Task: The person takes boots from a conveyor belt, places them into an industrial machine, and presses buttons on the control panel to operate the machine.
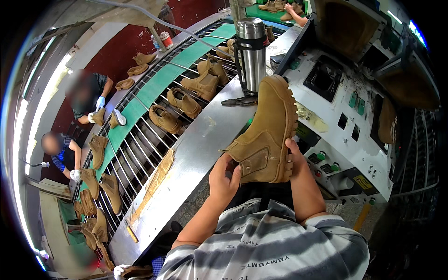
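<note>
A tan ankle boot (263, 126) is held up in front of me, its toe pointing away and its thick lugged sole turned to the right. My left hand (225, 176) is closed on the upper near the shaft opening, thumb against the side panel. My right hand (296, 157) grips the heel end of the sole from the right, with some fingers hidden behind it. Just beyond the boot, dark pliers (239, 101) lie on the metal ledge (205, 135), beside a steel thermos (252, 60) with a black handle.
Left of the ledge runs a roller conveyor (140, 158) with a green belt (154, 86) and several tan boots (164, 119). At right stands a white machine (336, 126) with raised padded lids. Two co-workers handle boots across the conveyor. A yellow-handled tool (132, 233) lies on the ledge.
</note>
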The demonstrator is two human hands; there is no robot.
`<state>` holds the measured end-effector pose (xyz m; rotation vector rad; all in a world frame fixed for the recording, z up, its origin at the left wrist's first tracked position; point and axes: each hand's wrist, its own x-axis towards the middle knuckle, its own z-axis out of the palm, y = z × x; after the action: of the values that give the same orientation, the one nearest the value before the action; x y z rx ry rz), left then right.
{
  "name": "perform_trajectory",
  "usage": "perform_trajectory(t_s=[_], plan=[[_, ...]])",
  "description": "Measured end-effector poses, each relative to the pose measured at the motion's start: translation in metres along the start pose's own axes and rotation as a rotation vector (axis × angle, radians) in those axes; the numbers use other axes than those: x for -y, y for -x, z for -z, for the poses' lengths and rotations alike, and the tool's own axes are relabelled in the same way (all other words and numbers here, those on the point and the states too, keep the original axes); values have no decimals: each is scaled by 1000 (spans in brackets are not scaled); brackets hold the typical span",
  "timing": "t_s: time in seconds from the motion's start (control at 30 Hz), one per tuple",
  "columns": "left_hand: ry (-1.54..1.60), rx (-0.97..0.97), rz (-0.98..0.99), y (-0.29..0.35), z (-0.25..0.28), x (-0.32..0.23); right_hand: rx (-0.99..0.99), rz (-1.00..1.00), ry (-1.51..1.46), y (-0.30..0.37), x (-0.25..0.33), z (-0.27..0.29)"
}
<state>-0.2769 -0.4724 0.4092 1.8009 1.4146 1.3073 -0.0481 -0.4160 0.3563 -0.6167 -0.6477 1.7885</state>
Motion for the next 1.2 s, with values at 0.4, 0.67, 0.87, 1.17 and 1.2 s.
perform_trajectory(t_s=[0.4,0.67,0.87,1.17,1.2], plan=[[153,211,-63,2,-2,22,97,39,397,10,21,-5],[342,370,3,-10,1,13,156,-67,644,33,55,-17],[194,678,-72,-27,14,-11,97,-37,575,64,50,-3],[597,647,-140,-9,-33,-5,19,105,421,82,53,-1],[647,657,-108,-9,-36,-7,-17,139,390,84,51,-10]])
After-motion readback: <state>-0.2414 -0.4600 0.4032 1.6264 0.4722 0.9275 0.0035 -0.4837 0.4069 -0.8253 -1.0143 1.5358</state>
